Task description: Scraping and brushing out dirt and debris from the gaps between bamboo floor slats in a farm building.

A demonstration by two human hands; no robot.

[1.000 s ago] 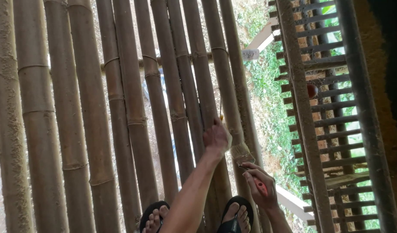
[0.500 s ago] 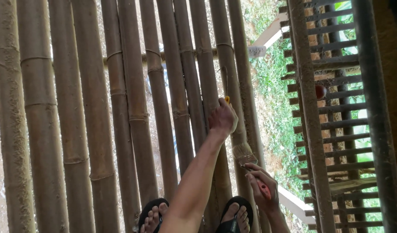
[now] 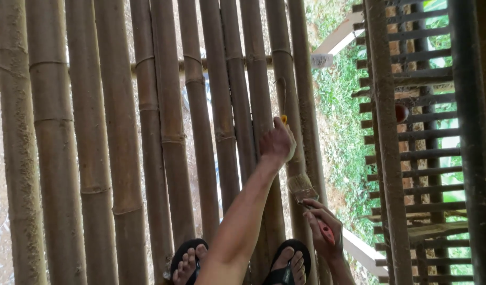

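Observation:
Several thick bamboo poles [image 3: 171, 121] stand side by side in front of me. My left hand [image 3: 276, 142] reaches out along one pole [image 3: 285, 74] and presses against it. It is closed on a small object with a yellow end [image 3: 283, 119]; most of that object is hidden by the fingers. Lower right, my right hand [image 3: 319, 227] grips the red handle of a paintbrush [image 3: 302, 189]. The brush's pale bristles rest against the same pole, just below my left hand.
My feet in black flip-flops [image 3: 288, 264] stand at the foot of the poles. A horizontal bamboo rail [image 3: 211, 63] crosses behind them. At the right is a dark slatted wooden frame [image 3: 407, 153], with grass [image 3: 340, 121] and a white beam [image 3: 338, 37] beyond.
My left hand has slid farther up the bamboo pole. My right hand with the brush has stayed in about the same place.

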